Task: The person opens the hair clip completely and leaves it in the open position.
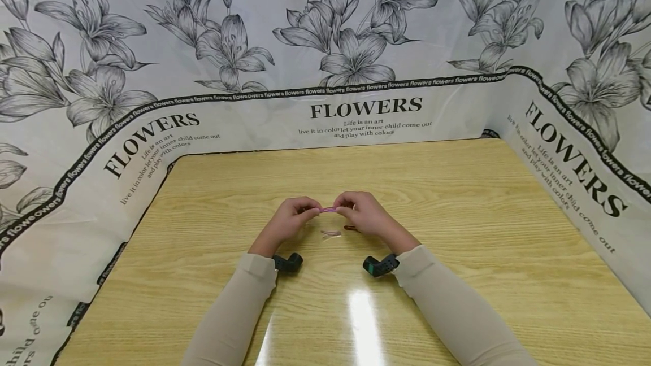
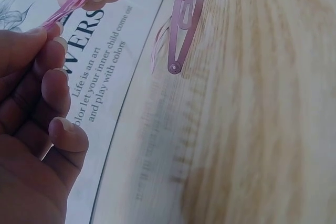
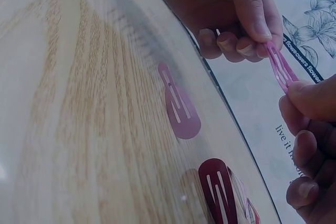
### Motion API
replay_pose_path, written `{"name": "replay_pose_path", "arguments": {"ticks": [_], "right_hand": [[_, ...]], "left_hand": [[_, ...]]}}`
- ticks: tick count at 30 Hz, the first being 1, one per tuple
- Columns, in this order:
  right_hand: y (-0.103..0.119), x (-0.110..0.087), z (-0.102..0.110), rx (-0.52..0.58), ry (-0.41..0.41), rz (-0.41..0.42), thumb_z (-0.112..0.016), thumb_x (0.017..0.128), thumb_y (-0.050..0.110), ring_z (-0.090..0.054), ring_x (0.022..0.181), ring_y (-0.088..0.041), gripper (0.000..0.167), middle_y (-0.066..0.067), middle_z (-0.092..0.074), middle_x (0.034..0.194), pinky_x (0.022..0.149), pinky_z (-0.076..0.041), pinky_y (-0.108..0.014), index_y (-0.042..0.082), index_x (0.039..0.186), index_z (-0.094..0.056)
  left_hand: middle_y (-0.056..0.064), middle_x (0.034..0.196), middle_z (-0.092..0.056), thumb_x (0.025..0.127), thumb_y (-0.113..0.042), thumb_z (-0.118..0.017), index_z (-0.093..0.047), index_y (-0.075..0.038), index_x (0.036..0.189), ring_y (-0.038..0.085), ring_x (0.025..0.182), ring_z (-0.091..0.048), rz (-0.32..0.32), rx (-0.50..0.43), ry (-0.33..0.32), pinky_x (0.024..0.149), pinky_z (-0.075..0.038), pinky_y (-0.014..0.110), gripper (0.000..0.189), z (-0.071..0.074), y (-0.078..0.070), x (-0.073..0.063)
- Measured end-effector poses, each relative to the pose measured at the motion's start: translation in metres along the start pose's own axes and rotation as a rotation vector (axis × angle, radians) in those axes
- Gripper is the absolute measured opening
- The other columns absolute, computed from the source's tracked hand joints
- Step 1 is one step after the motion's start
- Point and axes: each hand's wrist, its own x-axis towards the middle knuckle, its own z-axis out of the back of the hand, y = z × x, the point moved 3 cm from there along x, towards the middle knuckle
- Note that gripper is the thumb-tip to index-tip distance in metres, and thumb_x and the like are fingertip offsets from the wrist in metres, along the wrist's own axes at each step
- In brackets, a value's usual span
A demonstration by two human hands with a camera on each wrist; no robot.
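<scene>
Between both hands, a bright pink snap hair clip [image 1: 328,209] is held up over the table. My left hand [image 1: 290,220] pinches one end between thumb and forefinger; my right hand [image 1: 365,216] pinches the other end the same way. In the right wrist view the slotted body of this pink clip [image 3: 281,66] spans the gap between the fingertips. Below the hands lies a pale mauve snap clip [image 2: 185,32]. A dark red snap clip [image 3: 216,190] lies close by it, under my right hand.
The wood-grain table [image 1: 458,196] has a glossy surface that reflects light near its front. A white curtain [image 1: 264,123] printed with flowers and lettering encloses the back and sides. Dark wrist bands [image 1: 288,263] with camera mounts sit by both cuffs.
</scene>
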Motion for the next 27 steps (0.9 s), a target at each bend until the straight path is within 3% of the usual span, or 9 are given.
{"name": "replay_pose_path", "arguments": {"ticks": [27], "right_hand": [[-0.0046, 0.0004, 0.0022, 0.052, 0.032, -0.039, -0.059, 0.097, 0.018, -0.052, 0.076, -0.02, 0.01, -0.008, -0.065, 0.092, 0.069, -0.044, -0.033, 0.017, 0.094, -0.068]], "left_hand": [[0.008, 0.103, -0.069, 0.098, -0.024, -0.058, -0.072, -0.011, 0.101, 0.017, 0.079, -0.052, -0.012, -0.026, 0.003, 0.07, -0.045, 0.029, 0.019, -0.0008, 0.0011, -0.0004]]}}
